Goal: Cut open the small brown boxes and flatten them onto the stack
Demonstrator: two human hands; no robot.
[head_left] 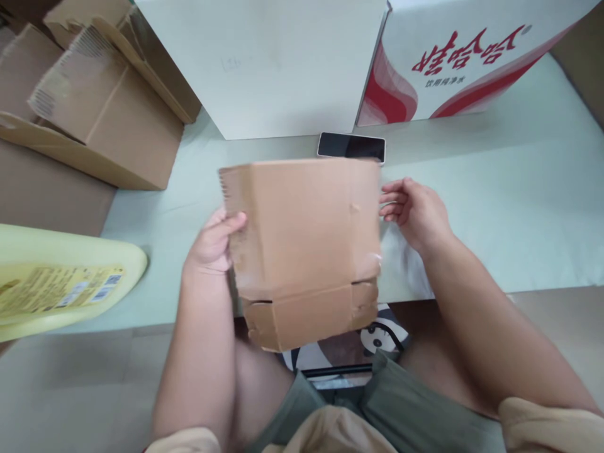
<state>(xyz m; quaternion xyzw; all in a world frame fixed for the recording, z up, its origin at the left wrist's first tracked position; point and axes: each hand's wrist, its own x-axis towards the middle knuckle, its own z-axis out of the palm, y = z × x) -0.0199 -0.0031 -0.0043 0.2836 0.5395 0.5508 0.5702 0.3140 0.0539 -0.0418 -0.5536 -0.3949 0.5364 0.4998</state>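
Note:
A brown piece of cardboard box (306, 226), folded flat with creases and a flap at its lower end, is held up over the table's front edge. My left hand (214, 242) grips its left side, thumb on the near face and the other fingers behind. At the right edge of the cardboard is my right hand (415, 211), its fingers loosely bent and apart. Its fingertips are right at that edge; whether they touch it I cannot tell. Below this hand lies something whitish and see-through, like thin plastic (406, 258).
A phone (352, 146) lies just beyond the cardboard. Behind it stand a white box (278, 69) and a white-and-red printed box (472, 69). Opened brown cartons (127, 119) are at the left, with a yellow bottle (70, 277) nearer. A pale green cloth covers the table (519, 207).

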